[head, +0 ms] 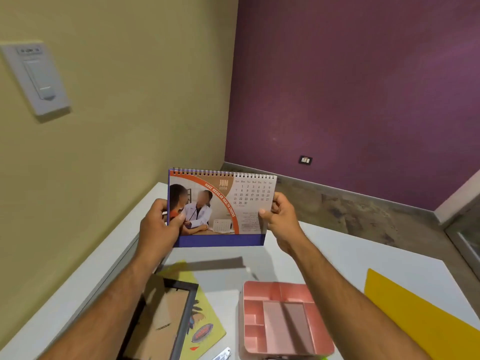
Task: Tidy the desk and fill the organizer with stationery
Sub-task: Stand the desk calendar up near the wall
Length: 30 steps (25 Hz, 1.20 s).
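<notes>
Spiral-bound card calendar gripped by left hand, right hand

The desk calendar read "JUN 2026" in its brown top panel, with "HAVE REGULAR HEALTH CHECKS" curving along an orange band. Its white page carried weekday headings Sun to Sat above dates 1 to 30. The small print beneath them was too blurred to read.
</notes>
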Tool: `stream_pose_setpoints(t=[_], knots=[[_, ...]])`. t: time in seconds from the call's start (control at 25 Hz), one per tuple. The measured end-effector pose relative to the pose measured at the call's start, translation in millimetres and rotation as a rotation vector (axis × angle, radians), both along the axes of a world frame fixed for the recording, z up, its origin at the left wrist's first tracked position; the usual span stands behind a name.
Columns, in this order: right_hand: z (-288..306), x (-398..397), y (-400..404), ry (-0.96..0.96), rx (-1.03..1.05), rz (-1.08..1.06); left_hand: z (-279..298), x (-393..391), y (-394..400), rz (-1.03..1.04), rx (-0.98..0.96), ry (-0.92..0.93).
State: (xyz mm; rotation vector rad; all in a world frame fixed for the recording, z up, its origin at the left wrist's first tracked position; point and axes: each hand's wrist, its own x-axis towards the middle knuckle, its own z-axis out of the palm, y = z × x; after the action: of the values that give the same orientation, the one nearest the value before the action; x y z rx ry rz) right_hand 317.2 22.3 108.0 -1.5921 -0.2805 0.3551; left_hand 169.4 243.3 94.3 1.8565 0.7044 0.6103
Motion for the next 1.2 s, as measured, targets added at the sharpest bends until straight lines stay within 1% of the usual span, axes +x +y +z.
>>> stream_pose_setpoints(t=[0.16,0.28,0.44,0.56,0.76,1.0,1.2], knots=[[-16.7,45.1,75.7,-0.117,-0.113,0.025,-16.5,37.4,58.4,0.098,0.056,0.047],[-37.9,69.2,123.4,-0.192,-0.225,0.068,-43.1,58.9,96.6,0.148,0.091,0.086],[-81.9,91.3,172.8,-0.228,-0.321,0.13,-85.2,76.9,135.5,0.225,0.102,0.147],[-106.6,105.1,197.8,-0.212,-0.348,0.177,-106.8,87.4,155.7,0.278,0.125,0.158],[-131.5,122.1,224.5,-0.192,-0.384,0.24,-130.2,99.4,179.7,0.31,0.159,0.176],[-140.6,126.6,241.4,-0.222,-0.47,0.266,-143.3,99.7,186.3,0.345,0.093,0.203],[-136.1,119.8,222.1,-0.202,-0.606,0.274,-140.3,94.6,186.3,0.337,-0.008,0.221]])
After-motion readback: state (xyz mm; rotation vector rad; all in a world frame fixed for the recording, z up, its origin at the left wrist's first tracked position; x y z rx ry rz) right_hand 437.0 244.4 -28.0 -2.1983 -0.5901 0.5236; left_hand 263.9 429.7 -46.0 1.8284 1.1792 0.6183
